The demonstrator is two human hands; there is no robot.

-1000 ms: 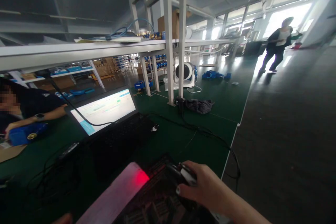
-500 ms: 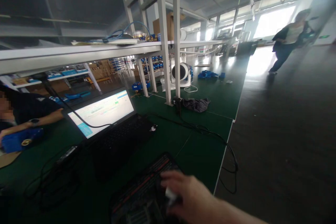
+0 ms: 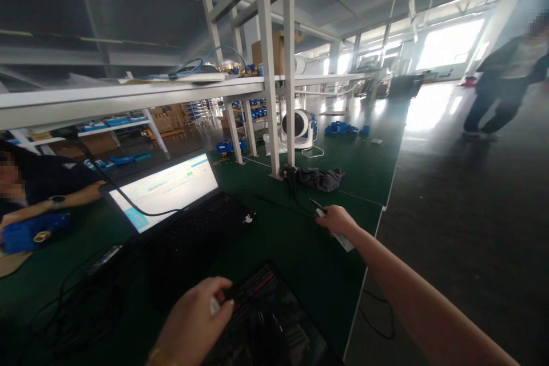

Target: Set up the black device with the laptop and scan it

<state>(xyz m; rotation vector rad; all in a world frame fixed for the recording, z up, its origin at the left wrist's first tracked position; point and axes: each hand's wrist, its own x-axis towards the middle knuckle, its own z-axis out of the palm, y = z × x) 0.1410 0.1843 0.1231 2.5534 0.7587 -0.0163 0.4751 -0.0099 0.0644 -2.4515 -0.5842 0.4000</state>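
My left hand (image 3: 193,320) is curled at the bottom centre, fingers closed round a small white object (image 3: 214,305), mostly hidden. It is over the left edge of a dark printed mat (image 3: 304,326), beside a black mouse (image 3: 268,329). Further forward on the right, my right hand (image 3: 338,221) pinches a thin dark pen-like tool (image 3: 317,205). A white slip (image 3: 344,242) shows beneath that hand, near the green table's right edge. An open black laptop (image 3: 206,223) with a lit screen stands to the left.
Black cables (image 3: 86,303) lie at the lower left. Behind them, a person's arm (image 3: 47,209) rests by a blue part (image 3: 32,233). Metal posts (image 3: 289,97), a dark cloth (image 3: 321,179) and a white round device (image 3: 298,128) stand beyond. Another person (image 3: 504,80) is at the right.
My right hand has moved forward and right, off the mat, and now pinches the dark tool. My left hand has come into view with a white object. The person at the right has come closer.
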